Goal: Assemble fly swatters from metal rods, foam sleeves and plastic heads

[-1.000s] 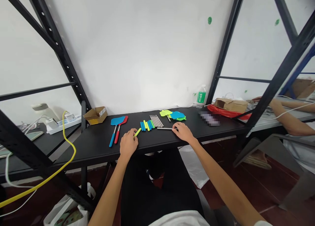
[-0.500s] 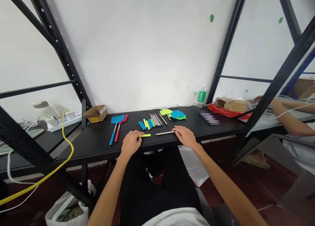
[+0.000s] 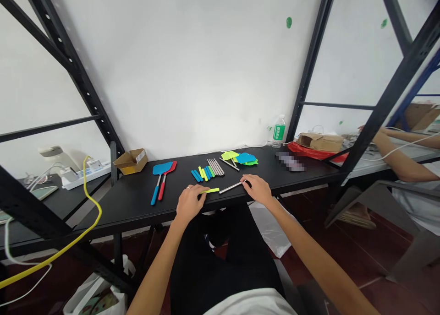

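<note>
Left hand (image 3: 190,203) pinches the lime handle (image 3: 213,190), pointing rightward from it; right hand (image 3: 257,189) clamps the silver rod (image 3: 230,187), slanting leftward, their facing ends right beside each other!

The right hand (image 3: 257,188) hides one end of the metal rod (image 3: 230,187), and pixelation blurs an item (image 3: 290,161).
</note>
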{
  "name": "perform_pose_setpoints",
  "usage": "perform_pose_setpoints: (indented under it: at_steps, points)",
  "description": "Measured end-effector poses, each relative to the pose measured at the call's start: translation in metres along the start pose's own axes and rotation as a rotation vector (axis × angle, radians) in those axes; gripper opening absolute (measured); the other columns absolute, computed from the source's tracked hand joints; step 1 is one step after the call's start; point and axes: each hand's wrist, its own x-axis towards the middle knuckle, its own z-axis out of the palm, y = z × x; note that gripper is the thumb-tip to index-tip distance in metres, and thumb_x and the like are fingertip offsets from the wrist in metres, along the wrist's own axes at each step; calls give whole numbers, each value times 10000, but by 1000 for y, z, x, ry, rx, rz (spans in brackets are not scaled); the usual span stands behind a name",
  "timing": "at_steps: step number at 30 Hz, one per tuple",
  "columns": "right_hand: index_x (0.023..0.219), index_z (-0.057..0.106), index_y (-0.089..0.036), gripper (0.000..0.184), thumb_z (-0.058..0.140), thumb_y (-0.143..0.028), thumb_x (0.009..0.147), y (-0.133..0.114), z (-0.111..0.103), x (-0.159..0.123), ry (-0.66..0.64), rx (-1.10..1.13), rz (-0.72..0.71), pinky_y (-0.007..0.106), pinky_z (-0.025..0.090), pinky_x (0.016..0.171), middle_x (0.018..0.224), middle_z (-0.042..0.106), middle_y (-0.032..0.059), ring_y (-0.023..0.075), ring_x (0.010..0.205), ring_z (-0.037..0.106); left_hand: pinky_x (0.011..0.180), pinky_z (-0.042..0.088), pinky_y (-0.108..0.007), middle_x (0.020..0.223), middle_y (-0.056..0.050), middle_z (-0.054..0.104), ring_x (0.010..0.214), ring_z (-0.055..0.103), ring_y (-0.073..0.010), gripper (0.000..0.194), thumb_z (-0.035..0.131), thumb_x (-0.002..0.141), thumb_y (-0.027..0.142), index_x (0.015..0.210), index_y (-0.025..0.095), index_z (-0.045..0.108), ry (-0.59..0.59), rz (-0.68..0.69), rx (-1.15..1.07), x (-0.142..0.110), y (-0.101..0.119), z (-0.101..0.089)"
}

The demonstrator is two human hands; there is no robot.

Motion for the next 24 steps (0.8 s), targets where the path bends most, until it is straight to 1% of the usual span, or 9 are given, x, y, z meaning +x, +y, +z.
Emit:
perform_pose_setpoints:
  at_steps: [6,14,20,24]
  points:
    - [1044,674,-298,205,497,-277,943,-1,2,-1,40,-18,38,315,484,813,1186,709,-10,215,1074,629,777,480,-348,1112,-1,737,961,620,-232,330,442,956,289,1121,301,728,15,-2,9,0,1,0]
    - [1023,678,-290,216,476,-281,946,-2,1,-1,34,-5,57,308,479,780,1177,709,-4,209,1056,625,786,489,-354,1115,-14,739,967,626,-240,330,441,949,289,1104,291,733,19,-10,30,0,3,0]
    - [1008,682,-317,205,494,-283,935,-2,-3,-1,18,-1,32,306,470,802,1219,695,-45,203,1097,609,791,490,-354,1118,-4,737,983,624,-236,330,443,943,276,1106,294,730,17,-8,33,1,4,-1]
    - [994,674,-310,196,492,-276,929,-2,-4,0,5,7,44,305,467,794,1223,694,-46,205,1097,608,779,493,-351,1119,-7,737,975,622,-236,337,443,936,272,1111,293,731,12,-19,43,1,4,-1]
